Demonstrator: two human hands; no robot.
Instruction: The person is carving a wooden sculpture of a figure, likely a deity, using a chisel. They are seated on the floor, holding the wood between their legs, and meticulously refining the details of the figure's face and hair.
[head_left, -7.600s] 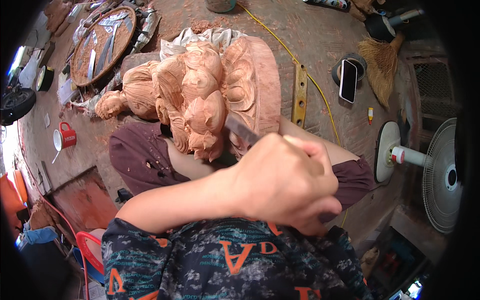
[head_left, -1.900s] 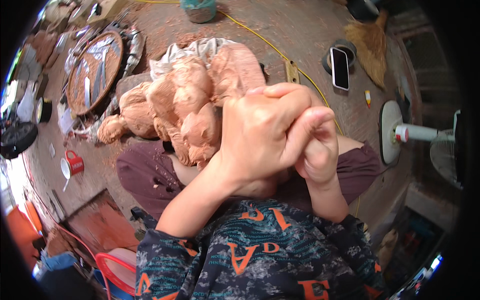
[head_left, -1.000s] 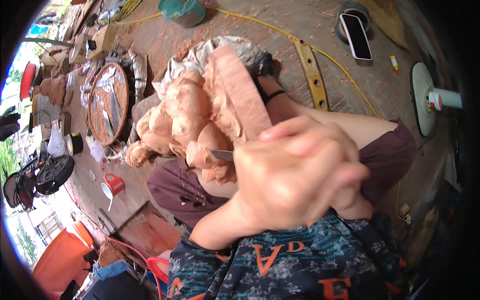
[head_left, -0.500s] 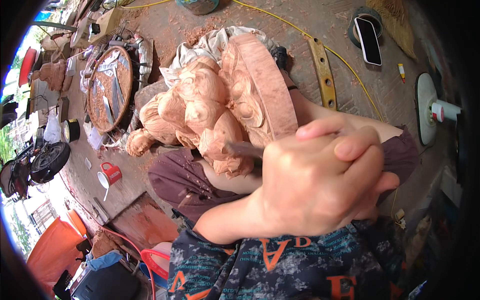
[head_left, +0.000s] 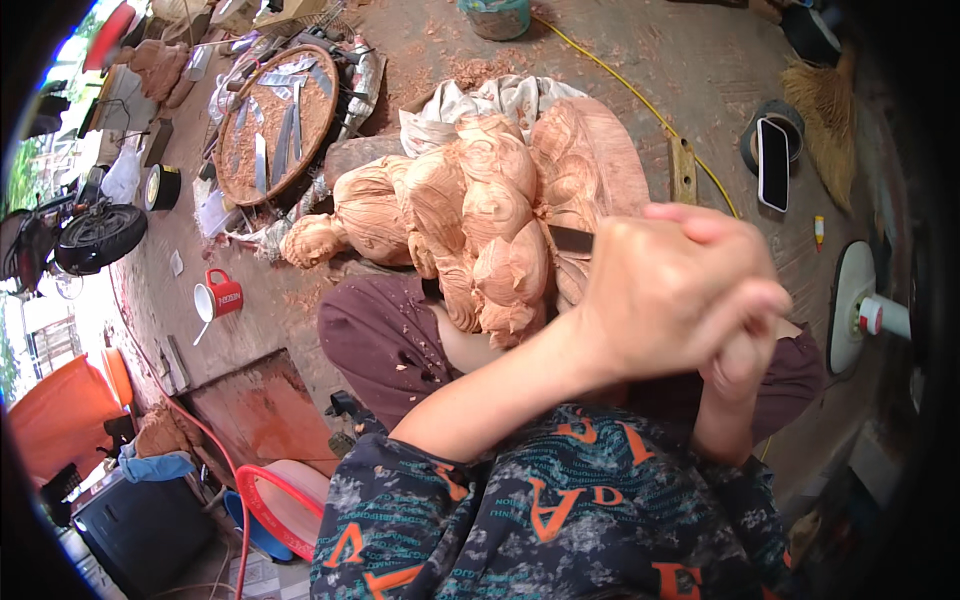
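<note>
A reddish wooden carving [head_left: 495, 205] lies on its side across my lap and the floor, its rounded head end at the left and its thick, flat base at the right. My left hand [head_left: 670, 290] is closed over a tool with a flat dark blade, which looks like a carving chisel [head_left: 571, 239]; its handle is hidden in my grip. Wrapped against it from the right and below is my right hand [head_left: 745, 345], also closed, its fingers partly hidden. The blade points left over the carving near the base; whether it touches the wood I cannot tell.
At the upper left, a round tray [head_left: 225, 150] holds several flat blades and wood shavings. A red mug [head_left: 222, 296] stands on the floor at left. A white phone [head_left: 773, 165] rests on a roll at right, near a straw broom [head_left: 818, 125]. White cloth [head_left: 450, 115] lies behind the carving.
My view has shifted, so the carving appears farther right. Both joined hands have moved with the chisel: its blade was over the carving's near lower part and now lies closer to the base.
</note>
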